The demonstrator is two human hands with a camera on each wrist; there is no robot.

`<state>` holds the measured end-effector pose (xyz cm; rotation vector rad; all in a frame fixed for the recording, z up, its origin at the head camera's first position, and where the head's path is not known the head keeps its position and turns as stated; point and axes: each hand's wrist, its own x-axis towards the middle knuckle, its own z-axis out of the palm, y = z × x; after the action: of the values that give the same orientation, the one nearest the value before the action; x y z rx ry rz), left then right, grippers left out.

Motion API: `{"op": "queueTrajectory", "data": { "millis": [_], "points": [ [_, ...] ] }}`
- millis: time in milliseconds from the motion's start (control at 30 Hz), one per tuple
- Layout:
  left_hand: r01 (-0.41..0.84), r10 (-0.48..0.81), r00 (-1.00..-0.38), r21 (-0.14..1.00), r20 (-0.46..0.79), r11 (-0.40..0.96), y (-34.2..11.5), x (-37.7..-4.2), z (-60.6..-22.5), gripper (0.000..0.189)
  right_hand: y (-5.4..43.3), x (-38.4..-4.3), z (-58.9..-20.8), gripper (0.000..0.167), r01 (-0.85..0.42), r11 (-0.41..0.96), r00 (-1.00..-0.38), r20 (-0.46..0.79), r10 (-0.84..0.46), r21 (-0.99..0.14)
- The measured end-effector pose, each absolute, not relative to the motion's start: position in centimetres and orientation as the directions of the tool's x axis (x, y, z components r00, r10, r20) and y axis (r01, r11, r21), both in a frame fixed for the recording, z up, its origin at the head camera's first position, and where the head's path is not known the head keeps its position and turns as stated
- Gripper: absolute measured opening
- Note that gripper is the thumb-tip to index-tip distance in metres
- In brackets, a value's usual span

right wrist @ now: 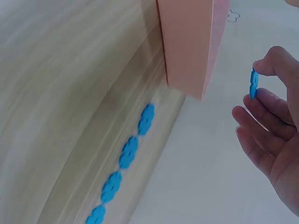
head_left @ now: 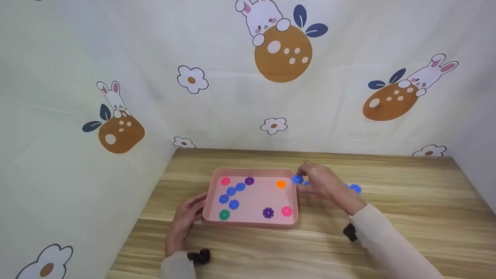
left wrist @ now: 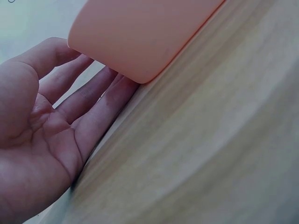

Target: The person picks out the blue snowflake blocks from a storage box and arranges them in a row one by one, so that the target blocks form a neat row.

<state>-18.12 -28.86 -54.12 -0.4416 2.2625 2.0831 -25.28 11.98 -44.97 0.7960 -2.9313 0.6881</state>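
A pink tray stands on the table with several small flower-shaped plastic discs in it. Against its left wall rests my left hand, and the left wrist view shows that hand's fingers extended along the tray's side. Beside the tray's right rim, my right hand pinches a blue flower disc between thumb and finger, held on edge above the table. A row of blue discs lies on the wood right of the tray; in the head view my right hand partly hides this row.
Inside the tray are blue discs, a green disc, purple discs, pink discs and an orange disc. Behind the wooden table hangs a patterned cloth, with another side of it at left.
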Motion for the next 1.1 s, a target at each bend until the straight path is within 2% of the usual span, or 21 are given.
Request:
{"op": "queueTrajectory", "data": {
  "millis": [233, 500, 800, 1100],
  "points": [
    [-0.230, -0.175, -0.960, 0.972, -0.218, 0.051, -29.0, -18.2, -53.9, 0.038, 16.5, -25.3, -45.7, 0.031, -0.470, 0.803, -0.882, 0.157, -0.444, -0.367],
    [-0.222, -0.190, -0.959, 0.974, -0.209, 0.052, -29.1, -18.5, -53.8, 0.038, 21.9, -25.2, -46.2, 0.027, -0.469, 0.824, -0.880, 0.241, -0.408, -0.318],
    [-0.246, -0.188, -0.955, 0.967, -0.229, 0.073, -29.0, -18.3, -53.9, 0.039, 26.6, -25.2, -46.6, 0.033, -0.348, 0.885, -0.937, 0.148, -0.317, -0.310],
    [-0.250, -0.166, -0.957, 0.966, -0.237, 0.066, -29.0, -18.0, -53.9, 0.041, 29.4, -26.3, -47.8, 0.040, -0.227, 0.899, -0.972, 0.032, -0.232, -0.375]
  ]
}}
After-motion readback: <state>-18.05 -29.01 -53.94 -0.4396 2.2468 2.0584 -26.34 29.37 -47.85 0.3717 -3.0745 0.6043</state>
